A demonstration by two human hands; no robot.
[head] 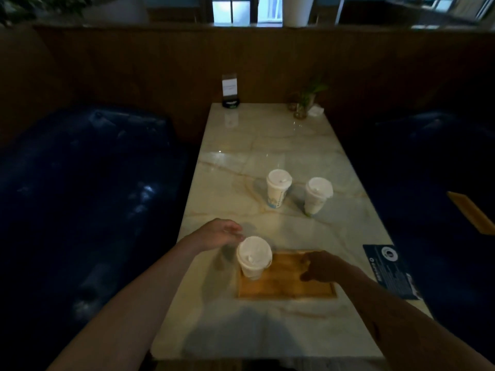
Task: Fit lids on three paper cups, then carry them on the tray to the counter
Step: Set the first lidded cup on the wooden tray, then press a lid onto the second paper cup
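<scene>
A wooden tray [289, 287] lies on the marble table near its front edge. One lidded white paper cup [254, 257] stands on the tray's left end. My left hand [219, 234] hovers just left of that cup, fingers loose, holding nothing. My right hand [320, 266] hangs over the tray's right part with relaxed fingers, empty. Two more lidded paper cups stand farther back on the table: one with a blue print [278, 187] and one to its right [318, 194].
The marble table [241, 156] runs away from me between dark blue sofas [80, 183]. A card holder [230, 89] and a small plant in a glass [302, 105] stand at the far end. A dark leaflet [391, 269] lies at the right edge.
</scene>
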